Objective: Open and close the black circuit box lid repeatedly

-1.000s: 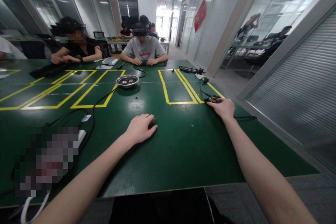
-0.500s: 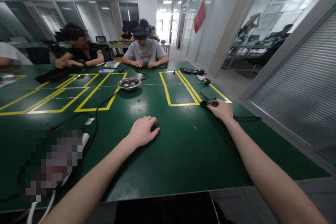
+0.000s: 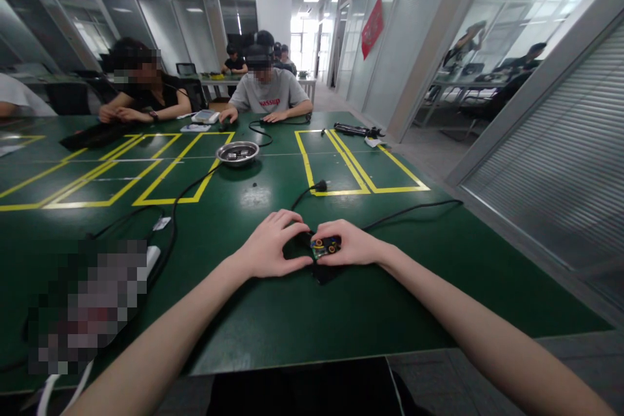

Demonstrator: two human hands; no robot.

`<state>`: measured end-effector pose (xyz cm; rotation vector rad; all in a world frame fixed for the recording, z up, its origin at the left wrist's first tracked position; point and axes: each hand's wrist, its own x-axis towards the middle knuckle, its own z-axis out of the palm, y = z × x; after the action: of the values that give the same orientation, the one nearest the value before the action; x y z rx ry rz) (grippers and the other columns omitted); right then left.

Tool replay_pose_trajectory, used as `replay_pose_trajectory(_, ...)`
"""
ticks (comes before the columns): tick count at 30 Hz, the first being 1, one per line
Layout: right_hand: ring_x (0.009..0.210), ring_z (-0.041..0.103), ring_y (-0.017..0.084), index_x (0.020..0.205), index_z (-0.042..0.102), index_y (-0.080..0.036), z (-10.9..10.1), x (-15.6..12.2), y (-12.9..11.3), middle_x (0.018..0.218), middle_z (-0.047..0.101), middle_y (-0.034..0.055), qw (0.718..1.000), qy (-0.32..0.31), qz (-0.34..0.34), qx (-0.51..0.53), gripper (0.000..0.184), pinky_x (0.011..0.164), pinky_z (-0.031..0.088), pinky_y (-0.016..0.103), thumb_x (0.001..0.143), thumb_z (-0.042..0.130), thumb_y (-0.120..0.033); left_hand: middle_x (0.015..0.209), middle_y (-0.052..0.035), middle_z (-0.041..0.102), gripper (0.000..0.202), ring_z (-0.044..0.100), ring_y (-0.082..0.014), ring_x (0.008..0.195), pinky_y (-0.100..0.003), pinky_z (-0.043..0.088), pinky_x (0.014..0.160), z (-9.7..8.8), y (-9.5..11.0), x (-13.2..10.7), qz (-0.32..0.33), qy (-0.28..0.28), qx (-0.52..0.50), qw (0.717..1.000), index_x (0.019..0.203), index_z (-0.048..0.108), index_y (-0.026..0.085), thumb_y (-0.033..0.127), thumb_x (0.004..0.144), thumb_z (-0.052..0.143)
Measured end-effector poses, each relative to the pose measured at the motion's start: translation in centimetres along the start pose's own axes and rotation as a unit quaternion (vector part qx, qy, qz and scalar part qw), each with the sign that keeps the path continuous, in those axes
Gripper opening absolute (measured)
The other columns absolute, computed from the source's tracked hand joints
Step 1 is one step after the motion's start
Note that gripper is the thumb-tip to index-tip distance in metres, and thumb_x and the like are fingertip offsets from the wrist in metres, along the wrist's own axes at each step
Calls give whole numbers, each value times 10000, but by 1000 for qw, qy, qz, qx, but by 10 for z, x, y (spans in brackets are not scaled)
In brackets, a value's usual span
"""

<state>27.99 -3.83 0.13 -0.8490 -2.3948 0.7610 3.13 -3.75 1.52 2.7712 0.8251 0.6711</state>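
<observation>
My right hand (image 3: 351, 244) grips a small circuit board (image 3: 325, 246) with two orange ring-shaped parts on its top. Just left of it, my left hand (image 3: 273, 244) is open, thumb and fingers apart in a curve at the board's left side; whether the fingertips touch it I cannot tell. A flat black piece (image 3: 324, 273) lies below the board, partly hidden by my right hand. From behind my left fingers a black cord runs to a plug (image 3: 320, 186) on the table. Another black cable (image 3: 414, 210) stretches right from behind my right hand.
A metal bowl (image 3: 237, 154) with small metal parts stands ahead on the green table (image 3: 273, 331). A blurred-out object (image 3: 92, 312) and white cables lie at the left front. Yellow tape marks rectangles; a folded black tripod (image 3: 358, 130) lies beyond. Two people sit across the table.
My right hand has brought the circuit board, with its cord and plug, from the right to the middle. My left hand has shifted slightly right to meet it, its fingers spreading.
</observation>
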Motion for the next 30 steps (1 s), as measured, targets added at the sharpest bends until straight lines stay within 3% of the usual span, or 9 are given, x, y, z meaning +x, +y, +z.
replay_pose_trajectory(3,796,667,169,975,751,-172,11,4,-12,916,703,39,999,-3,-38,17,221,756,511,278,770,775,-249,893,-48,680,345,647,-227,846,-362,504,802,-1,4,1,6,-35,-35,999,954,638,203,527,849,699)
replay_pose_trajectory(5,854,671,183,1001,739,-178,12,3,-12,968,695,53,998,26,-50,23,242,799,523,298,769,777,-234,856,-33,676,385,641,-214,783,-339,497,745,-1,5,1,-13,-43,-44,998,977,625,203,535,816,734)
replay_pose_trajectory(11,905,646,197,1048,682,-194,-3,0,-7,1002,653,51,995,96,-39,-10,322,814,520,322,752,802,-233,1045,-77,702,499,669,-257,951,-363,541,826,1,2,-1,-57,-45,-36,997,1150,627,217,518,782,780)
replay_pose_trajectory(18,858,644,201,965,688,-193,-11,-2,3,942,663,35,995,79,18,-52,265,780,504,320,758,832,-276,1341,-138,651,671,575,-327,1266,-470,508,1045,2,-1,-1,-100,-44,10,994,1343,589,215,547,788,769)
replay_pose_trajectory(22,872,654,199,970,727,-194,-8,0,10,961,664,40,996,65,38,-45,280,793,519,321,742,864,-281,1344,-129,656,667,608,-307,1230,-449,523,1032,0,-1,-1,-96,-40,-8,995,1380,571,220,502,806,760)
replay_pose_trajectory(26,859,650,191,988,742,-190,-6,0,9,963,654,47,997,58,32,-31,263,791,528,316,762,840,-285,1298,-130,680,653,633,-304,1191,-451,510,1035,1,5,-1,-90,-35,-15,995,1358,579,208,557,828,732)
replay_pose_trajectory(30,838,622,172,1042,699,-184,-6,-2,7,1007,643,49,997,64,25,-22,307,756,528,297,743,765,-163,1349,-139,654,749,598,-337,1241,-507,472,1074,5,13,1,-93,-43,-7,995,1352,566,210,593,749,794)
